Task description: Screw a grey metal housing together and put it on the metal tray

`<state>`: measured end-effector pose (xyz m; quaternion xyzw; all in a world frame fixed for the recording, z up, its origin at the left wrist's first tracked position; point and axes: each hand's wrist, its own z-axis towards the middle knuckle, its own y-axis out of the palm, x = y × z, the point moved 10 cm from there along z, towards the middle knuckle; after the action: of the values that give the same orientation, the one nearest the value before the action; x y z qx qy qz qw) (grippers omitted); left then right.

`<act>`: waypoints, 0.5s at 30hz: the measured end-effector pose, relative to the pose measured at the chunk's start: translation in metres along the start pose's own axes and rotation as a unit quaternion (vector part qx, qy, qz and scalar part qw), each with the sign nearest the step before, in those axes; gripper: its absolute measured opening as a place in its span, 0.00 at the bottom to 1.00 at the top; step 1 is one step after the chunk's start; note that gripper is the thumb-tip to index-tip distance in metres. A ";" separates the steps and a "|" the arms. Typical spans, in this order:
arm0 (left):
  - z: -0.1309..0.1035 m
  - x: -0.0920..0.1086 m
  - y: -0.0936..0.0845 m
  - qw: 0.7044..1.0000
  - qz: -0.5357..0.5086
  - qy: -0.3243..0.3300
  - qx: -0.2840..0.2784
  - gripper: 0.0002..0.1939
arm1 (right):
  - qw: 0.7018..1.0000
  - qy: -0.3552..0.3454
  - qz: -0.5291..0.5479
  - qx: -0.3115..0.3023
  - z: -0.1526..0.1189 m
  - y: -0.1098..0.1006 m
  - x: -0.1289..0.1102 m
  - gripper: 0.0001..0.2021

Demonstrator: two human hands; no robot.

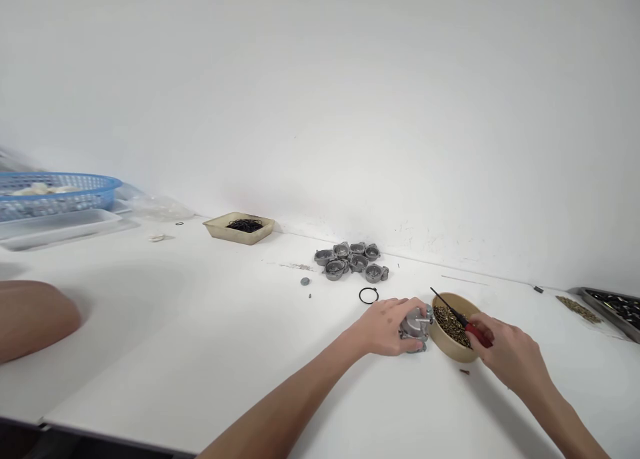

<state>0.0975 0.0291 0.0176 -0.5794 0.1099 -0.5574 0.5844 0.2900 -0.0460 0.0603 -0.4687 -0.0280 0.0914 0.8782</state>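
Note:
My left hand (393,327) is wrapped round a grey metal housing (414,325) on the white table. In my right hand (505,349) is a screwdriver (475,332) with a red handle, its dark shaft pointing up and left over a round tan bowl (456,353). Many small brass-coloured screws (450,325) lie in that bowl, just right of the housing. One reddish screw (465,371) rests on the table in front of the bowl. Behind my left hand lies a black rubber ring (369,295).
Several grey metal cups (357,263) stand near the wall. A tan tray (240,229) holds black rings. At left are a blue basket (100,195), a white tray (60,230) and another person's bare limb (37,319); at far right, a metal tray (613,320) of dark parts.

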 end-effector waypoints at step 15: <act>-0.003 -0.009 0.000 1.000 -0.026 0.002 -0.005 0.24 | 0.948 -0.038 0.225 0.223 0.101 -0.122 -0.034 0.05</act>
<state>0.0920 0.0344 0.0125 -0.5841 0.0981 -0.5730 0.5665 0.2592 -0.0359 0.2191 -0.2513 0.0661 0.3085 0.9151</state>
